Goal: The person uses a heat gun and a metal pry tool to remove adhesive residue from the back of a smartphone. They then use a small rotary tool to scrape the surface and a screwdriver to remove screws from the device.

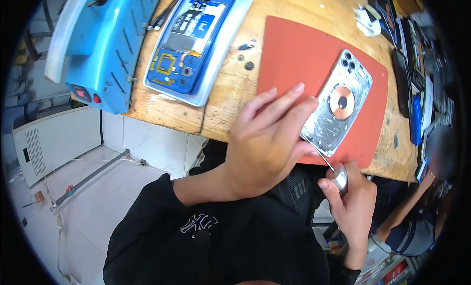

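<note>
A phone (325, 123) lies tilted on a red-orange mat (289, 45), its back glass off. The bare silver surface shows a copper ring coil (342, 103) in the middle and a camera cluster (348, 61) at the far end. My left hand (267, 143) rests along the phone's left edge, fingers stretched out, thumb by its near corner. My right hand (355, 199) is closed round the silvery, rounded handle of a thin-shafted hand tool (339, 178). Its shaft reaches to the phone's near left corner, where the tip is hard to make out beside my left thumb.
At the left, another opened blue phone (189, 45) lies in a white tray (200, 99). Beyond it stands a blue machine (105, 54) with a small display. Small dark parts (249, 65) lie between tray and mat. Tools line the right; another person's arm (405, 209) shows at lower right.
</note>
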Motion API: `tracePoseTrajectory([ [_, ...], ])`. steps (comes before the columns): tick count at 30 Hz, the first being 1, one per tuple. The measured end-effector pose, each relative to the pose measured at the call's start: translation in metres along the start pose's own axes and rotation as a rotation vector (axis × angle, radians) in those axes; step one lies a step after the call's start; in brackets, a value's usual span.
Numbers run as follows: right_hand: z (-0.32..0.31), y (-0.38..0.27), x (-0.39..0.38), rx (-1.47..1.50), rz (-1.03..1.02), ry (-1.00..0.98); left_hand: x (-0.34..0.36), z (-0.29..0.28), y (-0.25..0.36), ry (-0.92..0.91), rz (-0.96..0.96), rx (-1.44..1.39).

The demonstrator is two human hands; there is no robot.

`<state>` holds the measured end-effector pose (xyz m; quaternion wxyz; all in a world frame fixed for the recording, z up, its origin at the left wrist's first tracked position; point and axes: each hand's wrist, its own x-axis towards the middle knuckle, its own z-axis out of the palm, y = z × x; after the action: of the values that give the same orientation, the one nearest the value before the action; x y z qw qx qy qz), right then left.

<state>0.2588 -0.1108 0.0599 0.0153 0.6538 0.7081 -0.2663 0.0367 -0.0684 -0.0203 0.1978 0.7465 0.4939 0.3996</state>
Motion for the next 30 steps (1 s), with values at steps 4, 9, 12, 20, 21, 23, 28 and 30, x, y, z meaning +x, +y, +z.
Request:
tracePoseTrajectory([
  [4, 0.0004, -0.0041, -0.0008, 0.035, 0.016, 0.013, 0.0005, 0.0014, 0.0012, 0.011, -0.005, -0.013],
  [9, 0.0031, -0.0066, -0.0015, 0.039, 0.004, 0.059, -0.0004, 0.0023, -0.0004, 0.012, 0.0, 0.001],
  [12, 0.0046, -0.007, -0.0024, 0.076, 0.065, 0.034, -0.0016, 0.003, -0.0037, 0.019, 0.045, 0.005],
  [20, 0.0087, -0.0089, -0.0052, 0.147, 0.142, 0.053, -0.0032, 0.0066, -0.0055, 0.04, 0.042, -0.01],
  [21, 0.0085, -0.009, -0.0055, 0.152, 0.139, 0.058, -0.0028, 0.0071, -0.0054, 0.044, 0.041, -0.011],
  [23, 0.0079, -0.0088, -0.0057, 0.159, 0.156, 0.041, -0.0021, 0.0076, -0.005, 0.044, 0.039, 0.003],
  [28, 0.0075, -0.007, -0.0057, 0.205, 0.162, 0.035, -0.0013, 0.0078, -0.0019, 0.062, 0.012, 0.013],
  [30, 0.0084, -0.0064, -0.0064, 0.235, 0.17, 0.041, -0.0011, 0.0078, -0.001, 0.077, -0.007, 0.021],
])
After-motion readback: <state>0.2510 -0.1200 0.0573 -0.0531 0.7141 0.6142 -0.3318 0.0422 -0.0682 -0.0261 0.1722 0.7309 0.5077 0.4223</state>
